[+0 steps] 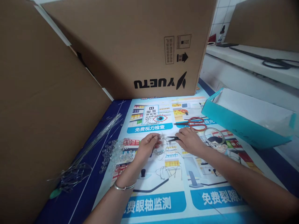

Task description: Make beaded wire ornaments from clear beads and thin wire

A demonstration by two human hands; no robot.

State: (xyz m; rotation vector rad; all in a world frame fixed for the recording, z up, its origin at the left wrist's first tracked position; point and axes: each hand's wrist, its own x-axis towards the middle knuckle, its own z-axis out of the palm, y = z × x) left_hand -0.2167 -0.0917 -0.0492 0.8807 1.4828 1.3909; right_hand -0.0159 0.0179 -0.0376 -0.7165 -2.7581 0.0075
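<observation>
My left hand [147, 145] pinches a thin clear wire piece [163, 139] over the printed table mat [163, 199]. My right hand [190, 140] grips small black snips [173, 138], their tips pointing left at that wire piece, close to my left fingers. A silver bangle [123, 186] sits on my left wrist. Bent wire loops [168, 171] lie on the mat just in front of my hands. A heap of small clear beads [114, 153] lies to the left of my left hand.
Red-handled scissors [195, 123] lie just beyond my right hand. A bundle of long thin wires [93, 146] runs along the left. Large cardboard boxes [130, 46] stand behind and to the left [35, 109]. A teal box [243, 124] sits at the right.
</observation>
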